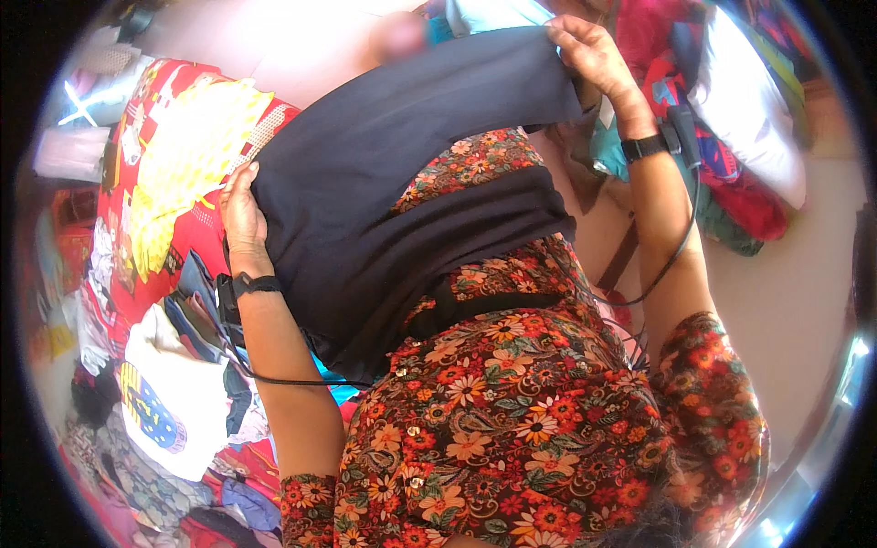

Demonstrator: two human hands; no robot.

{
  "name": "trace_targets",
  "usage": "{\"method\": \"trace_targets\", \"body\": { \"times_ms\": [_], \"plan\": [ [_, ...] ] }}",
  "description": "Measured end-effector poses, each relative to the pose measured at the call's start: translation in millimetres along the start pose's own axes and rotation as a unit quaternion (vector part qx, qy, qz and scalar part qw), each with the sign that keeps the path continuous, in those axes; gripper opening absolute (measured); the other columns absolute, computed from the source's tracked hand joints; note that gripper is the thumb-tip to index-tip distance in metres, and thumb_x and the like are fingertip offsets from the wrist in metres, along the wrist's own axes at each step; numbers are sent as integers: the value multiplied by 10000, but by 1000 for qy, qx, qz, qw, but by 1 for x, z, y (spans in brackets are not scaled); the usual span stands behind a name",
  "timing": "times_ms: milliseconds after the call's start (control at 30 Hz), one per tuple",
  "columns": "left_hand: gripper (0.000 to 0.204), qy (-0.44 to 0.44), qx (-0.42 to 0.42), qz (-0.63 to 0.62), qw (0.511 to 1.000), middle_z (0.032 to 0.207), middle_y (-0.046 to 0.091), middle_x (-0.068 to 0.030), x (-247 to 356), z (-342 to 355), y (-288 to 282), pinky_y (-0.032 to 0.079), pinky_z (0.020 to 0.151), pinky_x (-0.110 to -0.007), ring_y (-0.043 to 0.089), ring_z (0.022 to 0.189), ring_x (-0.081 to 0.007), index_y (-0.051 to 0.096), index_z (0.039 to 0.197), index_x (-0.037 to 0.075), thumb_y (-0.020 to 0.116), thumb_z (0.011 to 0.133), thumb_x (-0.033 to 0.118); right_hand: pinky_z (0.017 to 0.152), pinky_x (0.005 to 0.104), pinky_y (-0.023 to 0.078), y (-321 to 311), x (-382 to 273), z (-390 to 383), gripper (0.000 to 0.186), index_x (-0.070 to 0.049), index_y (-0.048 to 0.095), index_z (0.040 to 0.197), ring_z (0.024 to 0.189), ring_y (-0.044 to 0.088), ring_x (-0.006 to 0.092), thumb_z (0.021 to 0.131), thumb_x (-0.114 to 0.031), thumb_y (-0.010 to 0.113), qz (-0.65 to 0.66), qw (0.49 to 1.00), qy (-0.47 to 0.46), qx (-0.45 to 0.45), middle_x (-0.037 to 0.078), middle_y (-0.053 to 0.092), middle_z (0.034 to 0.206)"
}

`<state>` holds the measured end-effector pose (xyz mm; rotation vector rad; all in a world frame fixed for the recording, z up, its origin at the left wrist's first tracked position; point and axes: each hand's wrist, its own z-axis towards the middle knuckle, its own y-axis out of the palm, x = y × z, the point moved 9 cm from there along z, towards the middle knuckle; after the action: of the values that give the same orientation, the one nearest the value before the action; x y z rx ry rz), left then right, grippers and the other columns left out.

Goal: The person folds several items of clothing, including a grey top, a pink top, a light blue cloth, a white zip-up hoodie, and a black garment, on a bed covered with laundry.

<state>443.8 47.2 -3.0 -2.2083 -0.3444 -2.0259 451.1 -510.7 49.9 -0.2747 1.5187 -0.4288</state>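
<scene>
A pair of dark navy trousers stretches across my lap and in front of me, one leg reaching out to the upper right. My right hand pinches the far end of that leg between thumb and fingers. At the left edge of the cloth, my left hand grips the wider part, with its fingers partly hidden. The other leg lies lower, over my floral dress, which shows in the gap between the legs.
To the left lie a yellow and white checked cloth on red fabric, a white printed garment and several folded clothes. At the upper right is a heap of clothes with a white piece. Cables run from both wrist straps.
</scene>
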Motion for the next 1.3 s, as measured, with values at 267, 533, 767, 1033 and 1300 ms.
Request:
{"method": "trace_targets", "body": {
  "times_ms": [267, 533, 767, 1033, 1300],
  "plan": [
    [187, 14, -25, 105, 994, 955, 678, -27, -4, -8, 11, 424, 911, -260, 585, 925, -123, 710, 992, -5, 703, 827, 82, 639, 284, 494, -6, -14, -13, 184, -53, 691, 982, 640, 599, 128, 905, -204, 618, -261, 964, -59, 6, 55, 634, 714],
    [173, 168, -35, 305, 937, 913, 687, -53, 20, -21, 30, 475, 809, -254, 609, 849, -118, 703, 1014, 10, 680, 872, 106, 746, 315, 508, -23, -26, -18, 182, -53, 667, 985, 763, 648, 162, 904, -211, 626, -191, 971, -119, 76, 127, 672, 796],
    [173, 283, 22, 384, 878, 868, 660, -86, 77, -48, 39, 491, 784, -289, 627, 807, -175, 699, 986, 8, 684, 877, 142, 613, 287, 513, -17, -13, -17, 176, -25, 657, 967, 663, 637, 105, 924, -190, 617, -137, 988, -18, 73, 76, 650, 749],
    [152, 369, 19, 543, 754, 811, 611, -109, 143, -158, 25, 491, 700, -326, 600, 745, -231, 704, 1002, 41, 658, 857, 48, 772, 301, 488, 12, -15, -87, 87, -3, 607, 897, 821, 602, 178, 901, -88, 623, -130, 980, -136, -63, 87, 609, 835],
    [241, 270, -111, 562, 774, 880, 602, -106, 76, -225, 22, 476, 775, -390, 588, 841, -292, 674, 969, 45, 731, 735, 58, 795, 309, 498, 54, 76, -179, 255, -14, 566, 1079, 896, 606, 167, 831, 32, 598, -109, 949, 136, -263, 82, 620, 922]
  ]
}}
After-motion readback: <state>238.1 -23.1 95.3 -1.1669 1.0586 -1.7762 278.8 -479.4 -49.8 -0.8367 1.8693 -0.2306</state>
